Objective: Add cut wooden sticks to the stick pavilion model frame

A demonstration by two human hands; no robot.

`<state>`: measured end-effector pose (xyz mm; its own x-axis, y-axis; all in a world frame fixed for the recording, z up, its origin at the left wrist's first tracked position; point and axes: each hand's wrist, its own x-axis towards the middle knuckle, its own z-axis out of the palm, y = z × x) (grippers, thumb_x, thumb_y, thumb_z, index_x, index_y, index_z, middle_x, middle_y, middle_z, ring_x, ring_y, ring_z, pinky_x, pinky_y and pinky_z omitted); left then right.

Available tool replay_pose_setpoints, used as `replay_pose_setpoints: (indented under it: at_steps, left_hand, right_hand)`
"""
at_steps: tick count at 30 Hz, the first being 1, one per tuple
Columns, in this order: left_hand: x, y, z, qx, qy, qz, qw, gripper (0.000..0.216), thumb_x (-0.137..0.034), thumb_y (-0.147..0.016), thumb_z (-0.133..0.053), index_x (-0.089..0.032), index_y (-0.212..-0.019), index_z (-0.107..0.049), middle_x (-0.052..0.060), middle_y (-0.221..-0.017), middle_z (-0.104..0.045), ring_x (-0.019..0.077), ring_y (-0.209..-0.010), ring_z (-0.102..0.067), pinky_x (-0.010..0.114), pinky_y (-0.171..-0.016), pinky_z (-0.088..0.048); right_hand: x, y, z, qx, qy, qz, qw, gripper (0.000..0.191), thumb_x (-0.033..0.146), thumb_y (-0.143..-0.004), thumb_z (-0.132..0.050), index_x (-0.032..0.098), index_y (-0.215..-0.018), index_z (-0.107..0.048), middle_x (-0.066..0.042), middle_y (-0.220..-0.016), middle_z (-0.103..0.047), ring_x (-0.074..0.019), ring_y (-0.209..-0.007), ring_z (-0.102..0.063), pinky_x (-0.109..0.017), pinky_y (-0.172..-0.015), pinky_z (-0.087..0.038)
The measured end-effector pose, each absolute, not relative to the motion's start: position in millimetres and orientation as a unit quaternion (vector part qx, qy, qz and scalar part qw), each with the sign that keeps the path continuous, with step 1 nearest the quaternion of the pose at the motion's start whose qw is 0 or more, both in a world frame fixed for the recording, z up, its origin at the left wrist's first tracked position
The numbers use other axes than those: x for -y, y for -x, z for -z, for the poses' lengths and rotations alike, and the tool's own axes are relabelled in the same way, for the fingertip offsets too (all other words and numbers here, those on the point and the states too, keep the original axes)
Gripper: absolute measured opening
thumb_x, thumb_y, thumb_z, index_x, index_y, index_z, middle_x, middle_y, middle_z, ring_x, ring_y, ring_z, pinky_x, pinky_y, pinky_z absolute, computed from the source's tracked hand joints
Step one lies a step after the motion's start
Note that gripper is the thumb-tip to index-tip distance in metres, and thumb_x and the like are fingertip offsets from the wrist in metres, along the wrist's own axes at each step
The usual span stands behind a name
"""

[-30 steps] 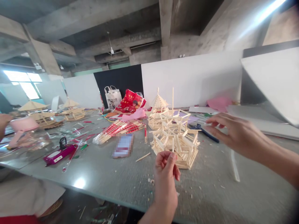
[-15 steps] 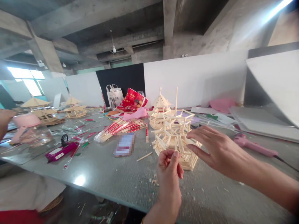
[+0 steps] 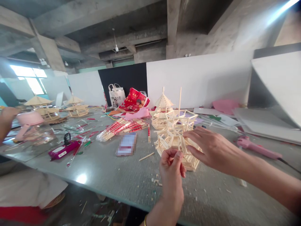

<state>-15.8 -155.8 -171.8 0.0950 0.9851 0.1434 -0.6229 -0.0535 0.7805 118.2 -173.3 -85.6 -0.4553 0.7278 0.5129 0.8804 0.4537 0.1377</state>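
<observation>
My left hand [image 3: 172,171] is closed in a pinch in front of a pagoda-like model built of thin wooden sticks [image 3: 170,141]. Whatever lies between its thumb and forefinger is too small to make out. My right hand [image 3: 209,146] reaches in from the right with its fingers stretched and the thumb apart. Its fingertips are at the model's right side and hide part of it; I cannot tell whether they touch. One long stick [image 3: 180,100] stands upright at the back of the model.
Behind it stands a model with a pointed roof [image 3: 164,103]. Left lie bundled sticks [image 3: 124,128], a phone [image 3: 126,144] and a purple power strip [image 3: 63,150]. A pink glue gun [image 3: 257,147] with its cable lies right. Another person's hand [image 3: 8,121] shows at far left.
My right hand has shifted slightly left toward my left hand. The left hand keeps its pinch, and the whole view has turned a little.
</observation>
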Motion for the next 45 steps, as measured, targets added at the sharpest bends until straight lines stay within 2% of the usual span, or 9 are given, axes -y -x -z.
replay_pose_setpoints:
  at_steps: [9, 18, 23, 29, 38, 45]
  left_hand:
    - [157.7, 19.0, 170.9, -0.265, -0.394, -0.620, 0.625, 0.019, -0.030, -0.078, -0.066, -0.016, -0.075, -0.053, -0.008, -0.056, -0.046, 0.0010, -0.036, -0.034, 0.014, -0.035, -0.026]
    - [155.4, 22.3, 173.6, -0.316, -0.440, -0.598, 0.591, 0.014, -0.026, -0.079, -0.063, -0.017, -0.077, -0.053, -0.008, -0.052, -0.046, 0.0030, -0.039, -0.037, 0.013, -0.035, -0.028]
    - [153.4, 21.5, 173.5, -0.318, -0.438, -0.596, 0.593, 0.014, -0.027, -0.077, -0.064, -0.017, -0.076, -0.054, -0.008, -0.051, -0.046, 0.0034, -0.038, -0.038, 0.014, -0.035, -0.028]
    - [151.2, 20.2, 175.0, -0.314, -0.433, -0.602, 0.593, 0.017, -0.028, -0.074, -0.066, -0.017, -0.074, -0.054, -0.006, -0.059, -0.051, 0.0027, -0.037, -0.037, 0.015, -0.034, -0.028]
    - [151.0, 19.3, 173.2, -0.309, -0.430, -0.593, 0.607, 0.018, -0.030, -0.075, -0.066, -0.016, -0.075, -0.054, -0.007, -0.054, -0.048, 0.0037, -0.038, -0.039, 0.015, -0.034, -0.029]
    - [151.4, 18.7, 174.5, -0.306, -0.429, -0.594, 0.609, 0.018, -0.031, -0.076, -0.066, -0.016, -0.076, -0.055, -0.006, -0.055, -0.050, 0.0041, -0.038, -0.042, 0.015, -0.034, -0.029]
  right_hand:
    - [172.0, -114.6, 83.2, 0.835, 0.476, 0.198, 0.195, 0.026, 0.020, -0.084, -0.048, 0.014, -0.109, -0.053, -0.010, -0.092, -0.061, -0.0255, -0.090, -0.056, -0.040, -0.075, -0.046]
    - [175.5, -115.3, 86.7, 0.830, 0.467, 0.211, 0.218, 0.024, 0.018, -0.085, -0.050, 0.013, -0.108, -0.052, -0.009, -0.093, -0.061, -0.0240, -0.089, -0.054, -0.040, -0.077, -0.045]
    - [172.6, -116.0, 87.0, 0.829, 0.474, 0.212, 0.209, 0.022, 0.018, -0.085, -0.049, 0.014, -0.106, -0.053, -0.009, -0.091, -0.062, -0.0245, -0.088, -0.055, -0.040, -0.076, -0.045]
    - [171.1, -115.7, 86.4, 0.835, 0.471, 0.205, 0.197, 0.025, 0.021, -0.085, -0.050, 0.015, -0.109, -0.053, -0.010, -0.094, -0.062, -0.0252, -0.092, -0.056, -0.041, -0.078, -0.046]
    - [172.6, -111.6, 81.7, 0.838, 0.489, 0.183, 0.159, 0.029, 0.021, -0.083, -0.051, 0.012, -0.111, -0.053, -0.009, -0.089, -0.060, -0.0230, -0.085, -0.056, -0.036, -0.070, -0.045]
    - [167.4, -114.0, 81.4, 0.838, 0.494, 0.178, 0.149, 0.033, 0.023, -0.083, -0.051, 0.011, -0.114, -0.051, -0.010, -0.094, -0.060, -0.0234, -0.087, -0.056, -0.036, -0.073, -0.045]
